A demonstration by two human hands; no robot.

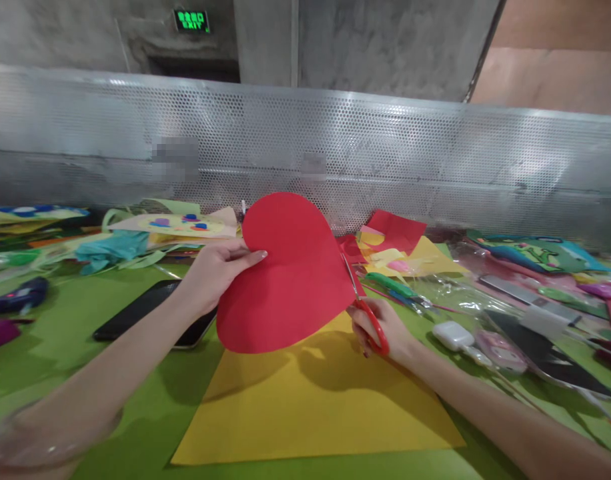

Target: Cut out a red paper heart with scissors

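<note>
A large red paper heart (285, 280) is held up over the table, tilted with its point toward the right. My left hand (220, 270) pinches its left side near the notch, thumb on the front face and fingers behind. Red-handled scissors (373, 325) are gripped in my right hand (385, 330), their blades lying along the heart's right edge near the point. A narrow red paper piece shows beside the blades; whether it still joins the heart I cannot tell. Below the heart, a yellow sheet (310, 407) lies flat on the green tabletop (130, 427).
A dark tablet-like device (135, 310) lies behind my left forearm. On the right are a green-handled cutter (393, 285), a white earbud case (453, 335) and a phone (545, 353). Paper scraps (395, 233) and crafts sit along the back, before a perforated metal barrier (305, 133).
</note>
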